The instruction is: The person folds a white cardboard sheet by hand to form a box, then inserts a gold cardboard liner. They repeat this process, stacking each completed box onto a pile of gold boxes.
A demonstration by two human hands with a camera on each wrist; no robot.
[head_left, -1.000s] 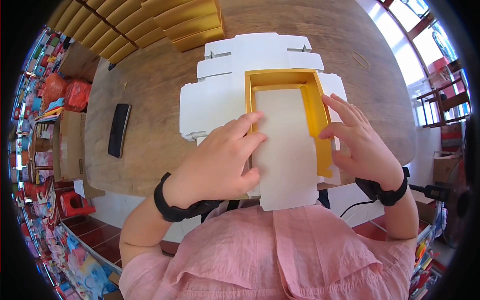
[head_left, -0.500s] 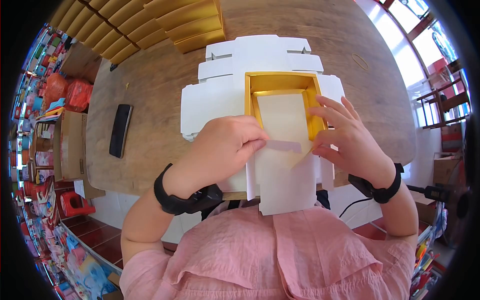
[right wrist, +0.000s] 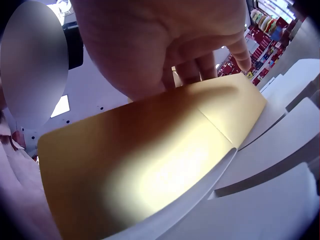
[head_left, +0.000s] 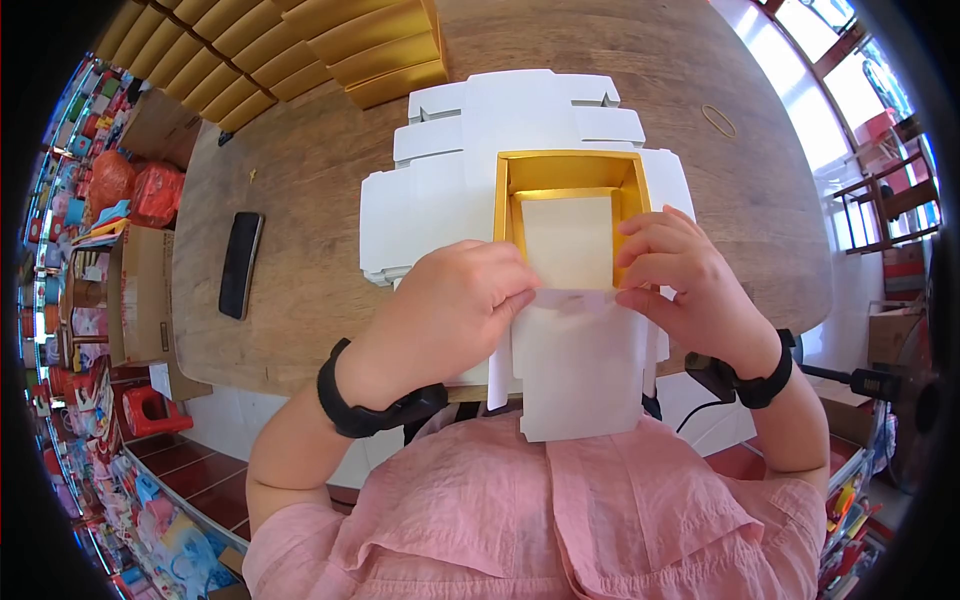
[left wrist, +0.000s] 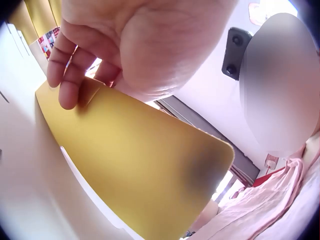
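Observation:
A partly folded box with golden walls and a pale inside lies on flat white cardboard. My left hand pinches the left end of a narrow pale flap across the box's near part. At its right end, the thumb and index finger of my right hand pinch it. A long white panel extends toward the body. In the left wrist view, fingers of the left hand touch a golden side; in the right wrist view, the right hand is above the other golden side.
Golden boxes are stacked at the table's back left. A black phone lies on the left of the wooden table, and a rubber band lies at the back right. Red bags and a carton are beyond the left edge.
The left hand has gone from spread fingers to pinching, and the right has closed in from the right side. The near flap now stands across the box, which has shifted slightly toward the body.

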